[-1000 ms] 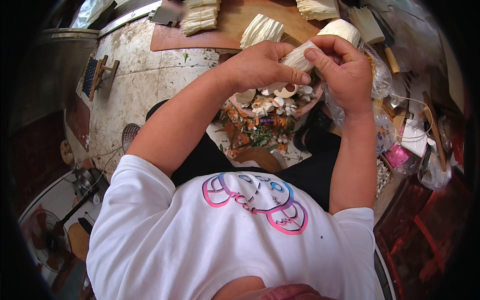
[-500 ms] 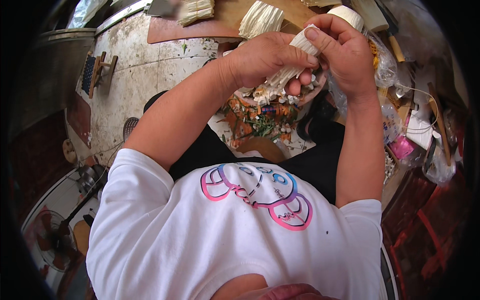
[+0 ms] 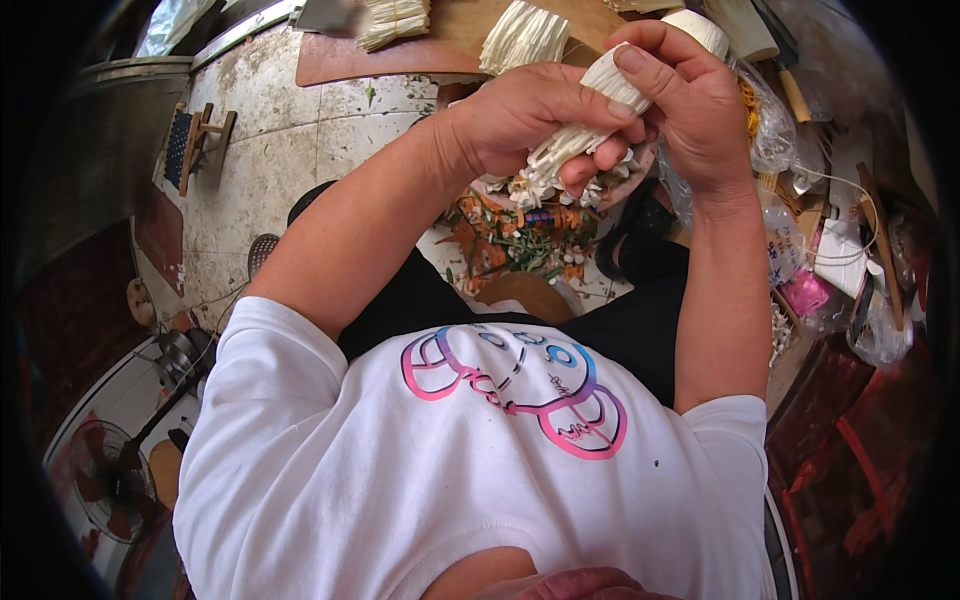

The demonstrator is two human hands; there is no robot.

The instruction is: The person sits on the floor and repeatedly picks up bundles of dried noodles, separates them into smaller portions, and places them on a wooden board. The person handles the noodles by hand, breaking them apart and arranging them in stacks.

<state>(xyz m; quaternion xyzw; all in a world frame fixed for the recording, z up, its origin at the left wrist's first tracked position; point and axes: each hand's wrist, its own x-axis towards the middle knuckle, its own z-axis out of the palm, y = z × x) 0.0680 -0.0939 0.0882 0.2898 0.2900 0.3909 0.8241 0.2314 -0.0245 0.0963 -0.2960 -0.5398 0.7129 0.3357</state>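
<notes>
A bundle of thin cream-white stalks slants between my two hands, its lower end frayed into small knobbly white tips. My left hand is closed round its middle, the thumb across the top and fingertips showing beneath. At the upper end, my right hand pinches the bundle between thumb and fingers. Below my hands sits a pale pinkish container with small white pieces in it, partly covered by the hands. Just beyond my left hand a similar cream bundle stands on a wooden board.
Another cream bundle lies at the far left of the board. A knife with a wooden handle and clear plastic bags lie at the right. Green leaf scraps litter the floor between my legs. A fan stands lower left.
The bundle has shifted very slightly in my hands, and my right thumb and fingers have moved a little at its upper end. Both hands keep their hold.
</notes>
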